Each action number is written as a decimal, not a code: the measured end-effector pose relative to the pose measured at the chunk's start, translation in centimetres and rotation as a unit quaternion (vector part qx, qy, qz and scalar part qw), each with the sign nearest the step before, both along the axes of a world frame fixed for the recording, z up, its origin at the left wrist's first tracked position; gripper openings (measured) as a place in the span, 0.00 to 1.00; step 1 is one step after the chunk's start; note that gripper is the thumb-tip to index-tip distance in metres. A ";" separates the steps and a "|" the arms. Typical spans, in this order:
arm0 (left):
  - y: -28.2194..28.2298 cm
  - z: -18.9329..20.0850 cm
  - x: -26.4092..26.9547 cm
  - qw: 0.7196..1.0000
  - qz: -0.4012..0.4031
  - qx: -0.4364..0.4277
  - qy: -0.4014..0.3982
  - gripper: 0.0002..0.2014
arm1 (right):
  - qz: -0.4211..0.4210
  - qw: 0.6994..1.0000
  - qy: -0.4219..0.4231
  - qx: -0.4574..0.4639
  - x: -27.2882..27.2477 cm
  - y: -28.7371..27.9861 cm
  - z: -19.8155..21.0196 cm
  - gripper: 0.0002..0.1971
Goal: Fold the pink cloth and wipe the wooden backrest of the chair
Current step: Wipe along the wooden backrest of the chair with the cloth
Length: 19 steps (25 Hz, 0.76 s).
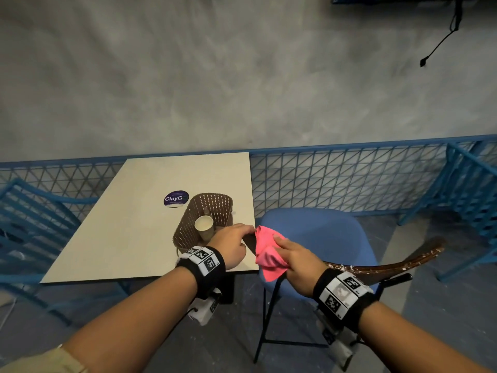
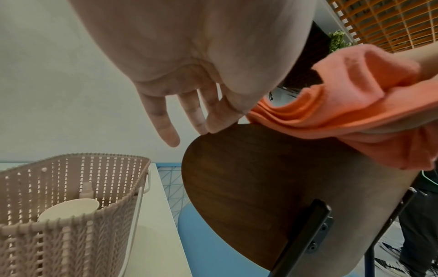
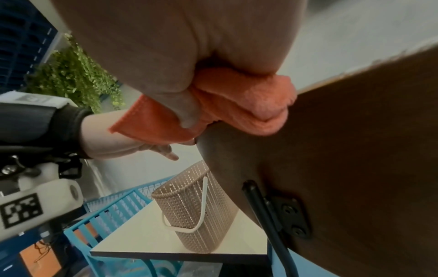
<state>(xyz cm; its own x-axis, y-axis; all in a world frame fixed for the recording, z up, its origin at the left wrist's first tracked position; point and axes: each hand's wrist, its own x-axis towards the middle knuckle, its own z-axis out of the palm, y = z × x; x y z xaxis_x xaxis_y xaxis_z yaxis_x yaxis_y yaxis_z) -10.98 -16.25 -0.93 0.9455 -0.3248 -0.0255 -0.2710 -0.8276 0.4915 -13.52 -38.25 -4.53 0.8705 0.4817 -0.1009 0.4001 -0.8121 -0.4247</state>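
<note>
Right hand (image 1: 295, 258) is clamped on the bunched pink cloth (image 1: 267, 254), thumb and fingers curled round it, pressing it onto the top edge of the wooden backrest (image 1: 390, 265) at its end nearest the table. Cloth sits at about 6 o'clock in the head view, draped over the rim, folds hanging on both sides. Left hand (image 1: 231, 244), at 9 o'clock of the cloth, has fingers (image 2: 163, 120) straight and spread, fingertips touching the backrest's rounded end; it holds nothing. Blue chair seat (image 1: 317, 232) lies at 12 o'clock of the cloth. Beige table (image 1: 150, 211) carries a brown perforated basket (image 1: 212, 208) with a paper cup (image 1: 203, 224) inside, just beside the left hand. Round purple sticker (image 1: 176, 198) at 10 o'clock of the basket.
</note>
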 end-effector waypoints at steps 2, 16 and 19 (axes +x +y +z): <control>-0.1 0.2 0.0 1.000 0.006 -0.005 -0.001 0.31 | 0.000 0.999 -0.001 0.036 -1.2 -1.3 1.3 0.26; -4.3 -0.1 -2.1 0.994 -0.080 0.078 -0.021 0.33 | -0.004 1.000 -0.009 -0.025 -1.4 0.2 1.9 0.29; -3.9 -1.0 -2.0 0.992 -0.086 0.087 -0.042 0.38 | 0.001 0.999 -0.004 -0.050 -2.7 -0.1 2.4 0.41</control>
<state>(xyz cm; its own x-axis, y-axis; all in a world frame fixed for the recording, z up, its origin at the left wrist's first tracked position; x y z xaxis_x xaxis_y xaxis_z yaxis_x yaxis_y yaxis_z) -12.93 -20.17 -1.96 0.8777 -0.4789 -0.0178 -0.4496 -0.8356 0.3156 -16.21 -38.36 -2.17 0.8708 0.4710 -0.1409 0.4046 -0.8495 -0.3386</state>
